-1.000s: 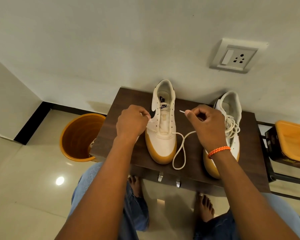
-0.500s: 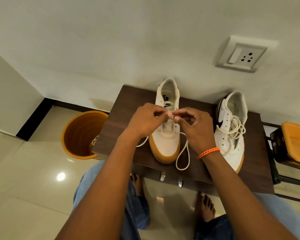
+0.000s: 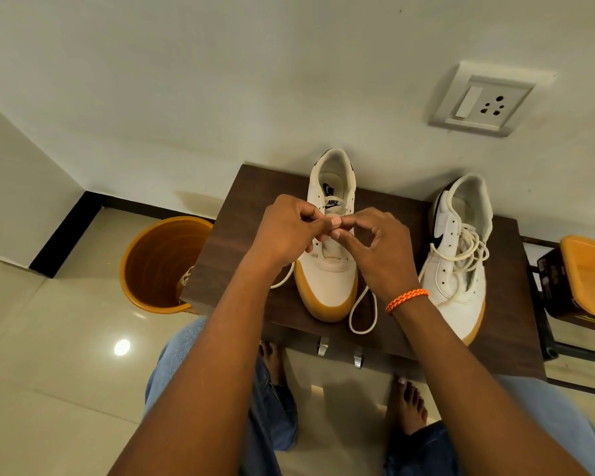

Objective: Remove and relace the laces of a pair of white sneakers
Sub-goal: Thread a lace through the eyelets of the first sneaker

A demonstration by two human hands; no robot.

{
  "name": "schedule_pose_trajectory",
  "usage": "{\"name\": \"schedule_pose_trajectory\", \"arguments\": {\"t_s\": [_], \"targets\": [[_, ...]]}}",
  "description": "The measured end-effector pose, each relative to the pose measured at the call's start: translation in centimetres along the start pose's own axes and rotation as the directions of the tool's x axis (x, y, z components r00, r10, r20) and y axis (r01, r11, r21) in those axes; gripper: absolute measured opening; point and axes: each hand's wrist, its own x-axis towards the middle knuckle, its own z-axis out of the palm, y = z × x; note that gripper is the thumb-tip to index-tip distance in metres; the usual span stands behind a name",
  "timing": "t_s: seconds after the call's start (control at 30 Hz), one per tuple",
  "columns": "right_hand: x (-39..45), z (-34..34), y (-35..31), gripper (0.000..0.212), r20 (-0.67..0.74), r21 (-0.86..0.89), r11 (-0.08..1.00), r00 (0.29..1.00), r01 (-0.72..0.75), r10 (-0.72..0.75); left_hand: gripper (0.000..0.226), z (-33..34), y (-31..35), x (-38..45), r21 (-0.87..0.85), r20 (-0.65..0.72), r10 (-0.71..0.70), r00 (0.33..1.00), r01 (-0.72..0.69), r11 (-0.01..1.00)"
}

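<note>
Left hand (image 3: 285,231) and right hand (image 3: 375,249) pinching lace (image 3: 363,312) tip above near sneaker (image 3: 327,269) on surface (image 3: 241,242); second sneaker (image 3: 457,266) right of hands. Risk: tip slipping, missing eyelet.

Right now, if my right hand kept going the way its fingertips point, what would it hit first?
Probably the left hand: the right hand points leftward over the sneaker, and their fingertips already meet.

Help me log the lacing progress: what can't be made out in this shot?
- Head view: which eyelet the lace is entering; the left hand and right hand cover it.
- The lace tip: hidden inside the fingertip grip.
- Lower eyelets of the left sneaker: behind both hands.
- The orange bucket: the table edge hides part of its contents.
</note>
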Motion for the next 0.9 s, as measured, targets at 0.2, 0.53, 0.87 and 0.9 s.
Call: {"name": "schedule_pose_trajectory", "arguments": {"t_s": [0.2,0.53,0.87,0.9], "targets": [[0.4,-0.2,0.4,0.014,-0.056,0.019,0.999,0.998,-0.032,0.033,0.023,-0.1,-0.2,0.1,-0.017,-0.064,-0.017,0.998,0.016,1.000],[0.2,0.7,-0.2,0.013,-0.049,-0.135,0.989,0.998,-0.056,0.050,0.019,0.0,-0.6,0.4,0.188,-0.091,-0.034,0.995,0.050,0.981],[-0.8,2.1,-1.7,0.004,0.011,-0.516,0.857,1.000,0.008,-0.003,0.014,0.1,-1.2,0.0,0.439,-0.102,-0.099,0.990,0.134,0.888],[-0.8,2.2,-1.7,0.002,0.002,-0.495,0.869,1.000,-0.016,0.020,0.015,0.2,-1.2,0.0,0.441,-0.093,-0.108,0.990,0.138,0.887]]}}
